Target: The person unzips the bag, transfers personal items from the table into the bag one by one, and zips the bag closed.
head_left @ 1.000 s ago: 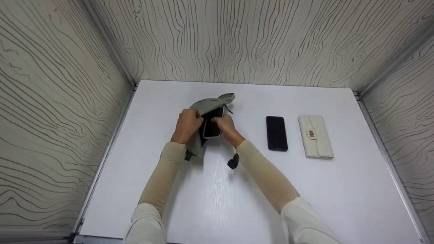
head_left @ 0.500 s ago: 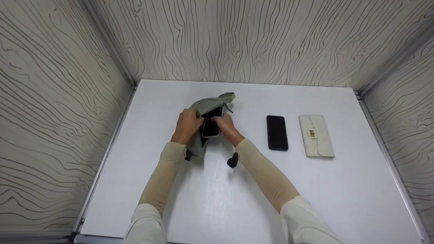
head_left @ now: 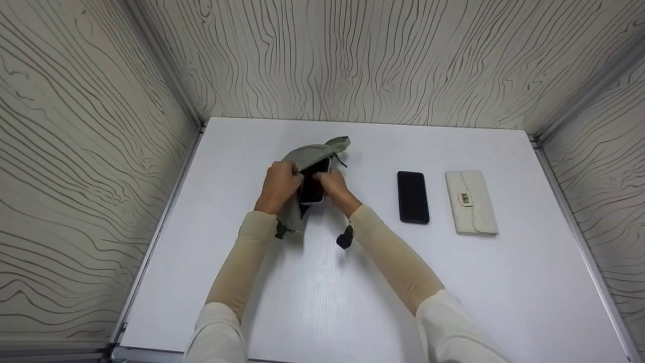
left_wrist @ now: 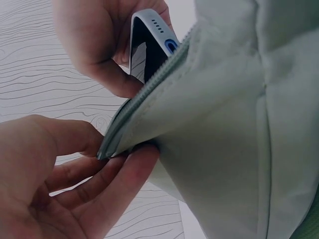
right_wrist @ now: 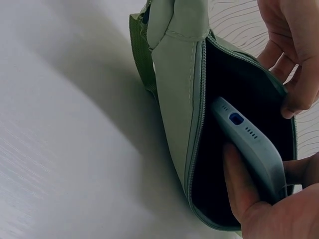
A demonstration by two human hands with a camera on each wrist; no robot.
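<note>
My left hand [head_left: 280,184] pinches the zippered edge of a pale green bag [head_left: 308,155], its thumb outside and fingers folded over the rim in the left wrist view. The zip is undone and the dark lining [right_wrist: 239,74] shows in the right wrist view. My right hand [head_left: 338,189] grips a smartphone [head_left: 311,189] in a light case, thumb on its black screen. One end of this phone, with a blue-ringed charging port, points out of the bag's mouth, while its other end is hidden inside the bag.
Right of the bag, a second black smartphone [head_left: 413,197] lies flat on the white table [head_left: 312,302]. Beside it is a cream wallet [head_left: 471,202] with a gold clasp. A black buckle [head_left: 345,237] sits near my right wrist. Wood-patterned panels [head_left: 332,60] enclose the table.
The phone in my right hand has shifted slightly left, a little farther into the bag's mouth. My left hand keeps its hold on the bag's edge.
</note>
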